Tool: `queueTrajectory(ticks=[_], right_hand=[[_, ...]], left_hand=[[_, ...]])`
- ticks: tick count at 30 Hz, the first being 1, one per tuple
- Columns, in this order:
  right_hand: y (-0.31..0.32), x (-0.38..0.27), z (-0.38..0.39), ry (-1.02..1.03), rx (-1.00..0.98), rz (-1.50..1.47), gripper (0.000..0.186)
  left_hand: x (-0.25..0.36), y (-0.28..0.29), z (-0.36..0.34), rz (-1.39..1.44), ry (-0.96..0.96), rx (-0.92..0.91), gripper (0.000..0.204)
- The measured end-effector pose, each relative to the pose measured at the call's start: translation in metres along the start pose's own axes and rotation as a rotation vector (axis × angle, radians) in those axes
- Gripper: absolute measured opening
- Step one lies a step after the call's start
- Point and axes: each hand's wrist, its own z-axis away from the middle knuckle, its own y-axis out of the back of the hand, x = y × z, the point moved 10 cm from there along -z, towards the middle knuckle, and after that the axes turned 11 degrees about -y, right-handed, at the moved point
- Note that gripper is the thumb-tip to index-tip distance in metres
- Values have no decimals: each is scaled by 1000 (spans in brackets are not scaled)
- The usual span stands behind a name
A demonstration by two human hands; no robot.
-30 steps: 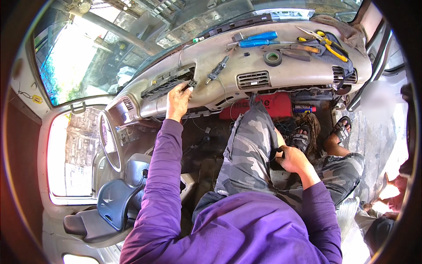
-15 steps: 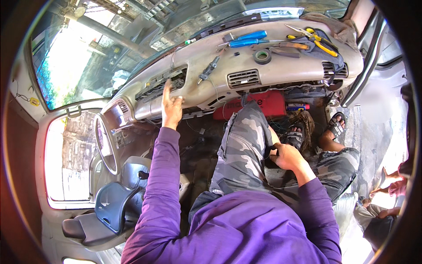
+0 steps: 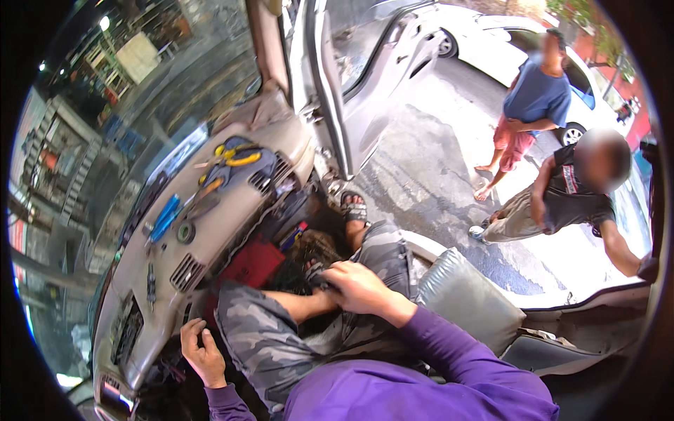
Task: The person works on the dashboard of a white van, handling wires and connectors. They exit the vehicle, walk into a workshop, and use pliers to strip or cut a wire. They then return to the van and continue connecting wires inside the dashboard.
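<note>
Car interior, dash serving as tool shelf: blue-handled screwdriver, yellow-handled pliers, dark tape roll lying on top. Red box under the dash. Left hand loosely curled, empty, at the dash's lower edge. Right hand closed around a dark, tangled part in the footwell, beside the knee; grip unclear.

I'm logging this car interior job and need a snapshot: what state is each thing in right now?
Left hand: fingers curled, under the dashboard edge, nothing visibly held.
Right hand: resting on the camouflage trousers, fingers bent.
Car door: open.
Dashboard: tools lying on top.
Blue-handled tool: lying flat, untouched.
Yellow-handled pliers: lying untouched.
</note>
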Motion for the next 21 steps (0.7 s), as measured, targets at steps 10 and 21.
queueTrajectory(ticks=[10, 21], right_hand=[[139, 234, 233, -990, 493, 469, 44], [133, 313, 294, -1043, 469, 320, 46]], left_hand=[[206, -67, -218, 267, -645, -72, 24], [295, -58, -473, 514, -500, 79, 36]])
